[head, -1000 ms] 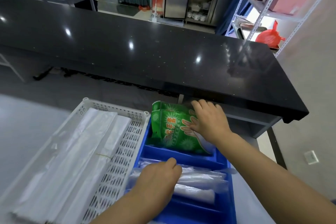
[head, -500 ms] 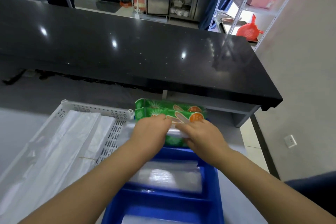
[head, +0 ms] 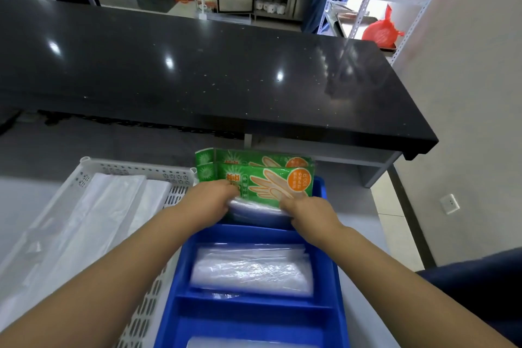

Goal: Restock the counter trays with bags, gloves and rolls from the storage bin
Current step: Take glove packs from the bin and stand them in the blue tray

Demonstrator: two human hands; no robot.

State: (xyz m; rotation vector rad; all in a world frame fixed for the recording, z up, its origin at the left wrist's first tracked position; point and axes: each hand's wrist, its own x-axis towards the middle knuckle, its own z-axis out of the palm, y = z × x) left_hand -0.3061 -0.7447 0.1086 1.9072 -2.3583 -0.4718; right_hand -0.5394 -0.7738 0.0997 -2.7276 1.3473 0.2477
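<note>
Two hands share one clear plastic pack (head: 257,207): our left hand (head: 210,200) and right hand (head: 308,213) each curl fingers (head: 285,203) round an end. It lies crosswise in the far compartment of the blue tray (head: 248,232), just before the upright green glove packs (head: 268,178).

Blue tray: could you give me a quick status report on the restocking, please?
Left grip and right grip both holding clear bag bundle. Bundle in far compartment of blue tray, against green glove packs. Nothing blocking.

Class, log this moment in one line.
left hand, right hand: grip clear bag pack | blue tray, far compartment | green glove packs behind
</note>
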